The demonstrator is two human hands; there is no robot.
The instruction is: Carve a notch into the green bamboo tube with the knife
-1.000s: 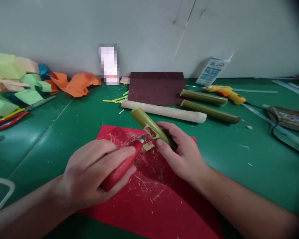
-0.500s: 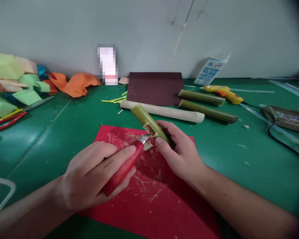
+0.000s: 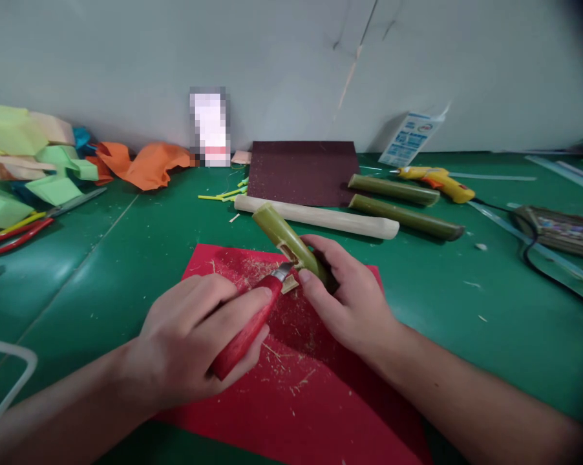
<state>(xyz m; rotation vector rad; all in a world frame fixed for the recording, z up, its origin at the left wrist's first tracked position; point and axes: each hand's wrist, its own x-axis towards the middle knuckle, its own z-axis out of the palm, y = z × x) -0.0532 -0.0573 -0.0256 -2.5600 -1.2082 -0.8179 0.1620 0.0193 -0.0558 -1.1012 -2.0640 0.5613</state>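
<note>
My left hand [image 3: 204, 336] is closed around the red handle of a carving knife [image 3: 247, 332]. The short blade points up and right, its tip at a rectangular cut-out in a green bamboo tube [image 3: 280, 230]. My right hand [image 3: 347, 297] grips the lower end of that tube, thumb on the near side, and hides part of it. The tube tilts up to the left. Under the blade, a small bamboo chip [image 3: 290, 284] lies on a red sheet [image 3: 291, 413] strewn with shavings.
Behind the sheet lie a pale peeled stick [image 3: 320, 217], two green bamboo pieces [image 3: 393, 189] and a dark brown board [image 3: 304, 171]. A yellow glue gun [image 3: 437, 181] with a black cord is at the right. Red-handled scissors [image 3: 20, 236] and crumpled orange paper [image 3: 150, 165] are at the left.
My left hand and the knife have shifted slightly right, the blade now angled more into the cut-out. The bamboo tube's upper end has moved a little left.
</note>
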